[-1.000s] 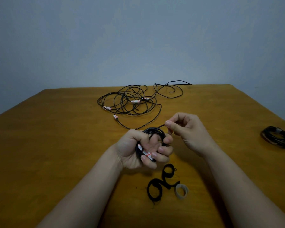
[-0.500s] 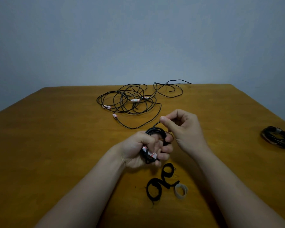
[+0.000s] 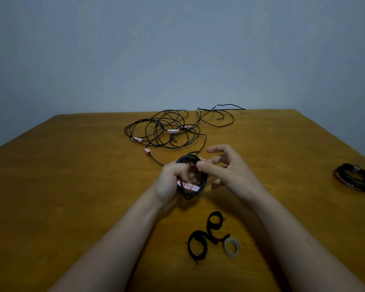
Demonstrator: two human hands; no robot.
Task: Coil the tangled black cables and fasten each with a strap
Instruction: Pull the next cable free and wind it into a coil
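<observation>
- Cable coil (image 3: 189, 158) sits gripped in the curled left hand (image 3: 169, 182).
- Right hand (image 3: 232, 171) just right of coil, fingers spread loose.
- Tangled cables (image 3: 167, 131) beyond coil; straps (image 3: 213, 239) nearer.

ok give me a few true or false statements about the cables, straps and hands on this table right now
1. The left hand holds a small coil of black cable bearing a red and white label. True.
2. The loose straps lie at the table's far edge. False: the black and beige fabric strap loops lie near the person, between the forearms.
3. A finished black cable bundle rests on the brown wooden table at the right. True.
4. Every cable is coiled. False: a tangled heap of black cables lies beyond the hands.
5. The right hand grips a strap. False: the right hand holds no strap; its thumb is by the coil.
</observation>
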